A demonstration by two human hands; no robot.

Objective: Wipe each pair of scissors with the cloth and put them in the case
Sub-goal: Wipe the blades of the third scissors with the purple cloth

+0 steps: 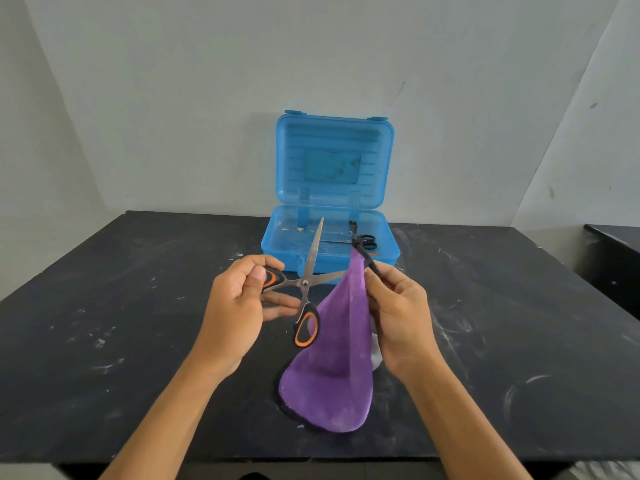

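Note:
My left hand (239, 299) grips one orange-and-black handle of a pair of scissors (306, 282), whose blades are spread open above the table. One blade points up toward the case; the other runs right into the purple cloth (332, 358). My right hand (398, 306) pinches the cloth's top edge and its black hanging loop, and the cloth's lower end rests on the table. The blue plastic case (277, 244) stands open at the back with its lid upright. Inside it lies another pair of scissors (367, 240) with black handles.
The black tabletop (138, 341) is streaked with white marks and ends at a front edge near me. A white wall stands right behind the case. Another dark surface (616, 258) sits at the far right. Something white shows behind the cloth near my right wrist.

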